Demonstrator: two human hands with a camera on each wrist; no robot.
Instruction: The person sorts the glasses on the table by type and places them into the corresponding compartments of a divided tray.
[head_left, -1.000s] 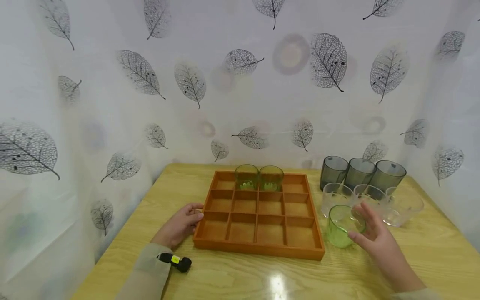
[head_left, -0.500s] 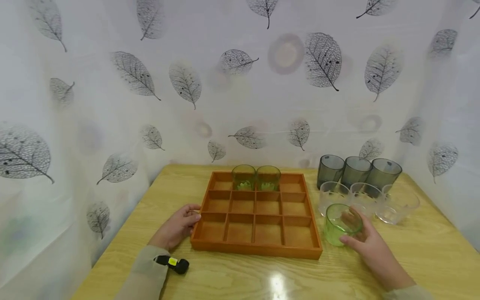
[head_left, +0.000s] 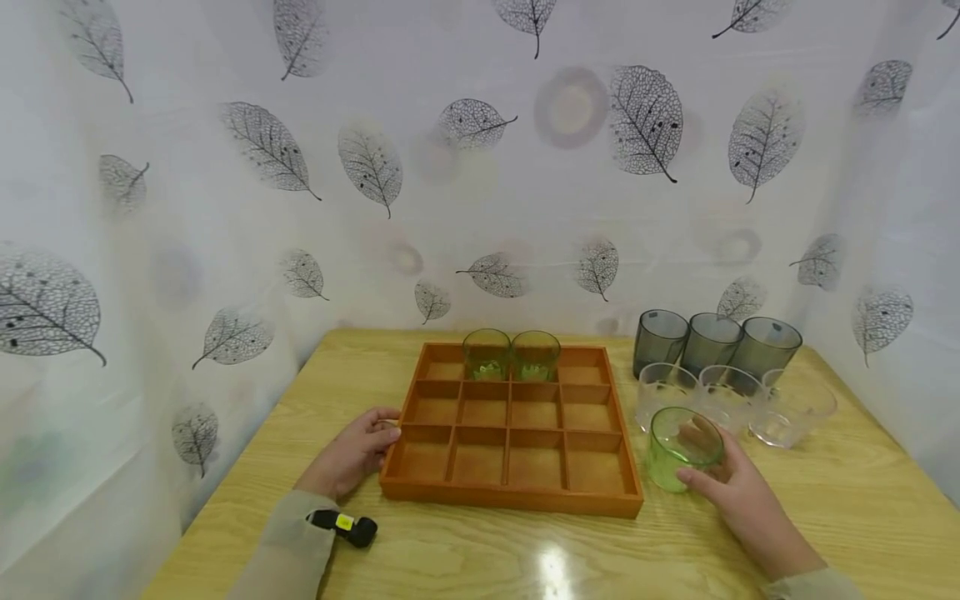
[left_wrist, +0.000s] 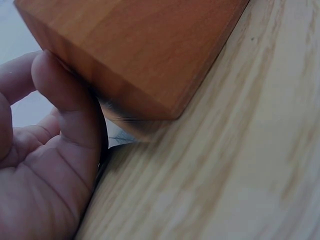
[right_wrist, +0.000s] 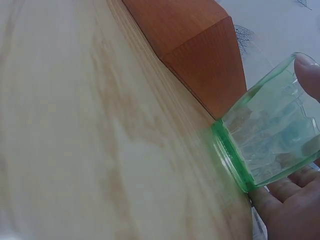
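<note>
My right hand [head_left: 750, 500] holds a green glass [head_left: 670, 462] by its side, thumb in front and fingers behind. In the right wrist view the green glass [right_wrist: 277, 135] stands upright on the table beside the tray's corner. My left hand [head_left: 352, 454] touches the left wall of a brown wooden compartment tray [head_left: 517, 497]; in the left wrist view its thumb [left_wrist: 62, 82] rests against the outer side. Two more green glasses [head_left: 487, 354] sit in the two middle compartments of the back row.
Three clear glasses [head_left: 666, 398] stand in a row behind the held glass, with three grey glasses [head_left: 660, 343] behind them. All are on the wooden table [head_left: 450, 554], right of the tray. A leaf-print curtain [head_left: 337, 225] surrounds the back and sides.
My right hand's fingers have closed around the green glass, which stays in about the same place. The left hand keeps its place at the tray. The head view has shifted slightly.
</note>
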